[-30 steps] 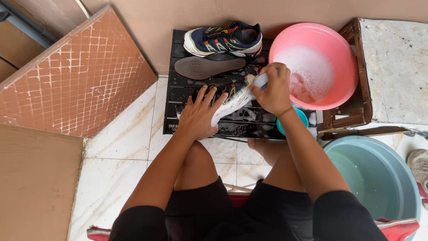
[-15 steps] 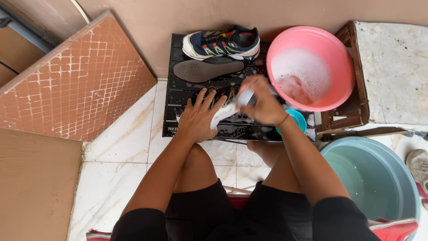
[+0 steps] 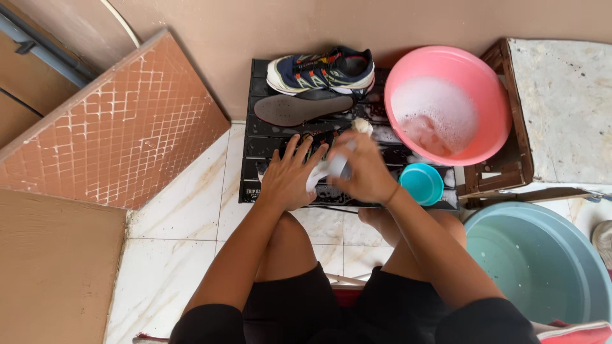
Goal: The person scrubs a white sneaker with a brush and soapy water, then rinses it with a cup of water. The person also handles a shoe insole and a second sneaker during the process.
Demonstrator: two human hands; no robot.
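Observation:
My left hand (image 3: 290,177) lies flat with fingers spread, pressing a soapy shoe (image 3: 317,171) down on a black slatted crate (image 3: 255,169). Most of that shoe is hidden under my hands. My right hand (image 3: 364,169) is closed around a white brush (image 3: 356,132), blurred with motion, held against the shoe. A second, dark blue sports shoe (image 3: 322,70) stands at the far end of the crate, with a grey insole (image 3: 296,108) lying in front of it.
A pink basin (image 3: 446,105) of foamy water sits at the crate's right end, a small teal cup (image 3: 422,183) beside it. A large grey-green tub (image 3: 539,267) stands lower right. A tiled brown panel (image 3: 121,127) leans at left. Marble-topped wooden stand (image 3: 561,108) at right.
My right hand has drawn the brush back toward me along the shoe, from the far end to the middle. The left hand stays pressed on the shoe.

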